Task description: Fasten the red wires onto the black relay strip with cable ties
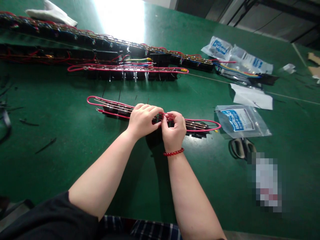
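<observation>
A long black strip (117,108) with thin metal rods and red wire looped along both sides lies across the green table in front of me. My left hand (144,118) is closed over its middle, fingers on the far side and thumb on the near side. Right beside it, my right hand (174,128) is pinched at the strip's middle, thumb against fingertips. What sits between those fingertips is too small and hidden to make out. A red bead bracelet (173,152) is on my right wrist. Thin black ties stick up behind the strip.
Another red-wired strip (135,71) lies behind, with longer wired strips (100,40) at the back. A white glove (51,13) is at far left. To the right are plastic bags (241,121), white paper (251,96) and scissors (241,148). Loose black ties (46,145) lie left.
</observation>
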The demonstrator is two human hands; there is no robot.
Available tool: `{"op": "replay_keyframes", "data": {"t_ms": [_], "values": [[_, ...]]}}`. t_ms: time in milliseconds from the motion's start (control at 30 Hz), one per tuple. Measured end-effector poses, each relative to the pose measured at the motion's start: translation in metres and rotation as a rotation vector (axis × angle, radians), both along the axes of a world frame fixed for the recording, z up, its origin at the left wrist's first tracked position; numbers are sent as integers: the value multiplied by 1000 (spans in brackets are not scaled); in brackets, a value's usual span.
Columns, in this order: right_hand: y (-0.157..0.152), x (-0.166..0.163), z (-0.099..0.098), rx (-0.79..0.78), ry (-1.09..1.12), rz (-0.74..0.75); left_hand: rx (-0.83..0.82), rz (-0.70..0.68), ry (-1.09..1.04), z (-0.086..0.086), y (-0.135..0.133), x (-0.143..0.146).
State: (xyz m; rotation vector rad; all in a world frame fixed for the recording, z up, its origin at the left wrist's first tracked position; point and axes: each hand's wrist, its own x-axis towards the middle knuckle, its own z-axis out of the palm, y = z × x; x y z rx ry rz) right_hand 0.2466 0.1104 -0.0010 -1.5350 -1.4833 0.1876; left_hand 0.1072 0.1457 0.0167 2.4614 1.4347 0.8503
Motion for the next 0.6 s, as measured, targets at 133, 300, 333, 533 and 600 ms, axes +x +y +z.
{"op": "replay_keyframes", "data": {"t_ms": [133, 300, 333, 533, 600], "values": [[0, 0, -1, -9, 22, 11, 4, 4, 2, 0, -1, 1], [-1, 1, 2, -12, -9, 4, 1, -9, 0, -1, -1, 1], [-2, 1, 3, -18, -21, 3, -5, -12, 2, -1, -1, 1], [-2, 0, 5, -35, -47, -5, -15, -15, 19, -1, -1, 0], [-3, 0, 6, -39, -60, -4, -15, -18, 24, 0, -1, 0]]}}
